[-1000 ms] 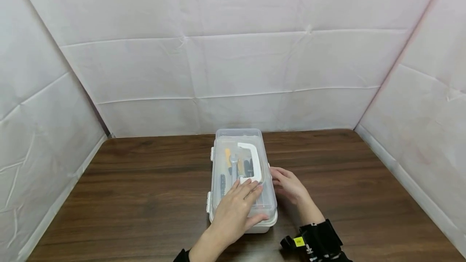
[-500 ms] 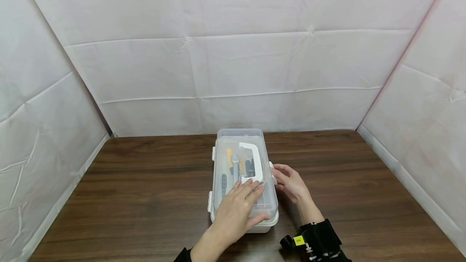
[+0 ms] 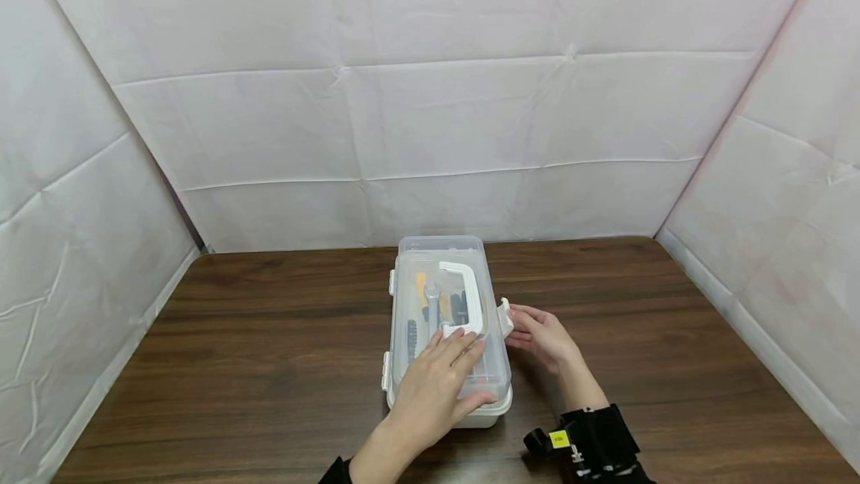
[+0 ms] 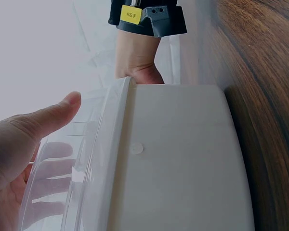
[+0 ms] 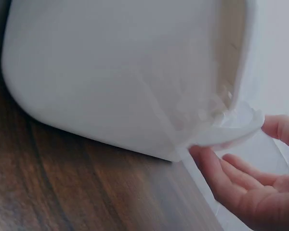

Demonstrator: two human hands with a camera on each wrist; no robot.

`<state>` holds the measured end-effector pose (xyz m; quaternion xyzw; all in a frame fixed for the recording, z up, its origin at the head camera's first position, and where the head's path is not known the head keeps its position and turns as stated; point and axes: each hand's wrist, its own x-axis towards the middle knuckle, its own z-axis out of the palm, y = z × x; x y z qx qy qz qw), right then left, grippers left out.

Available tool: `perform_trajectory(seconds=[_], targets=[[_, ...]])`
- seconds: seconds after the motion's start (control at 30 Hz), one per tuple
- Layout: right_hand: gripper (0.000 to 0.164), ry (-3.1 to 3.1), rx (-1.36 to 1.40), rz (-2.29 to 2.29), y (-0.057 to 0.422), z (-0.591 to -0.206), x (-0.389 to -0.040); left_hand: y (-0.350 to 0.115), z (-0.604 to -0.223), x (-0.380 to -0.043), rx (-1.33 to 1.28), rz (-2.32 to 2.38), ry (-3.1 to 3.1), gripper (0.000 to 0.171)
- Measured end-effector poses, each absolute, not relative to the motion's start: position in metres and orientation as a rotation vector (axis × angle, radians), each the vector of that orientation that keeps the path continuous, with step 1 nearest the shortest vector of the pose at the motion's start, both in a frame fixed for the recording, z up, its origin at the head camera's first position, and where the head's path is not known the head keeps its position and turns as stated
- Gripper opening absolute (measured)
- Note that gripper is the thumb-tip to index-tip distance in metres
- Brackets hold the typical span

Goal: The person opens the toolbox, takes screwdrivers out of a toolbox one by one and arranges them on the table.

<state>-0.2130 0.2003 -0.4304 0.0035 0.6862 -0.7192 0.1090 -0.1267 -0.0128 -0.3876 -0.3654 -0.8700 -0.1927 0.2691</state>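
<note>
A toolbox (image 3: 482, 418) with a clear lid (image 3: 440, 246) and a white base lies lengthwise on the table. Flat across the lid's near part rests my left hand (image 3: 437, 391), its fingertips by the white carrying handle (image 3: 473, 297). At the box's right side, my right hand (image 3: 546, 342) pinches a white latch (image 3: 505, 317), which stands tilted outward from the wall. The right wrist view shows this latch (image 5: 231, 135) between thumb and forefinger. Through the lid I see a wrench (image 3: 433, 306), something yellow-orange (image 3: 421, 286) and dark pieces, partly covered by the left hand.
The brown wooden table (image 3: 282, 349) spreads out on both sides of the box. White sheeting (image 3: 430, 125) closes off the back and both sides. Two white hinge-like clips (image 3: 386, 372) sit along the box's left edge. A black strapped camera mount (image 3: 594, 439) is on the right wrist.
The latch on the right side has swung outward from the box, pulled by my right hand, which has shifted slightly right. My left hand stays in place on the lid.
</note>
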Motion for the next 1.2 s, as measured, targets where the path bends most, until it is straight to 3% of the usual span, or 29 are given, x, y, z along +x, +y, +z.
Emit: perform_trajectory(seconds=[0.17, 0.73, 1.2], targets=[[0.044, 1.973, -0.045, -2.119, 0.205, -0.432, -0.213, -0.013, -0.388, -0.126, -0.984, -0.500, -2.359, 0.059], [0.017, 2.737, 0.089, -1.674, 0.200, -0.433, -0.209, -0.016, -0.386, -0.122, -0.976, -0.592, -2.366, 0.058], [0.035, 2.303, -0.133, -1.820, 0.187, -0.393, -0.190, -0.023, -0.376, -0.120, -0.911, -0.720, -2.301, 0.058]])
